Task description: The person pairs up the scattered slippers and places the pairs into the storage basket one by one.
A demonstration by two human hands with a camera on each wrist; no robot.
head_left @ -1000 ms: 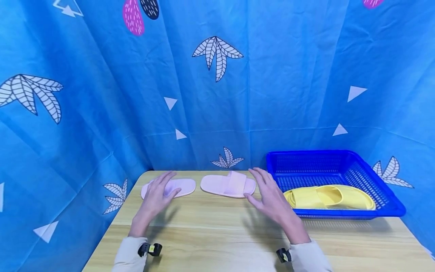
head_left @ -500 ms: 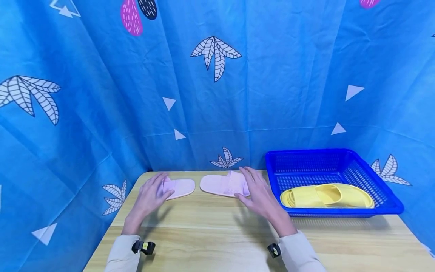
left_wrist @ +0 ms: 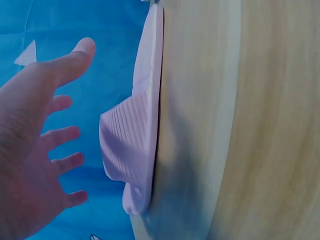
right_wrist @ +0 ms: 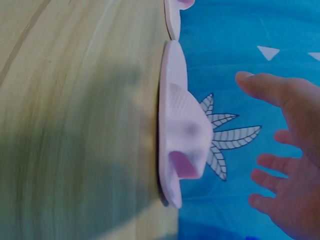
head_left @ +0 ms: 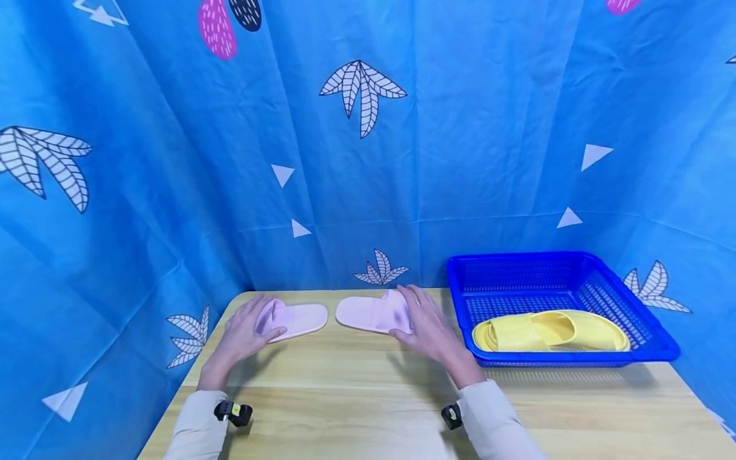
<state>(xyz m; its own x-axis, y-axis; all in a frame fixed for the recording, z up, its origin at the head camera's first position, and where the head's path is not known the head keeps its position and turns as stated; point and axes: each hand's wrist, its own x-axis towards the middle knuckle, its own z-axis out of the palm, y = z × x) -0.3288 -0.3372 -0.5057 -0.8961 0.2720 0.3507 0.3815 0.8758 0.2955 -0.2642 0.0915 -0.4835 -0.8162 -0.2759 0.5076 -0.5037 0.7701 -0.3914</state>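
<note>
Two pink slide slippers lie flat on the wooden table, heel ends facing each other with a small gap. Above the toe end of the left slipper (head_left: pixel 305 318) hovers my left hand (head_left: pixel 244 329), its fingers spread. In the left wrist view, air shows between that hand (left_wrist: pixel 37 135) and the ribbed strap of the slipper (left_wrist: pixel 127 137). My right hand (head_left: pixel 425 322) is over the toe end of the right slipper (head_left: pixel 362 313) and hides part of it. The right wrist view shows this hand (right_wrist: pixel 290 145) apart from the slipper (right_wrist: pixel 187 132), thumb and fingers extended.
A blue mesh basket (head_left: pixel 517 262) stands at the right of the table (head_left: pixel 345 409). Yellow slippers (head_left: pixel 600 332) lie inside it along the front wall. A blue patterned curtain (head_left: pixel 483 128) hangs behind and around the table.
My left hand has shifted left and slightly down, uncovering more of the left slipper. The right hand has moved left, closer over the right slipper. The slippers have stayed put.
</note>
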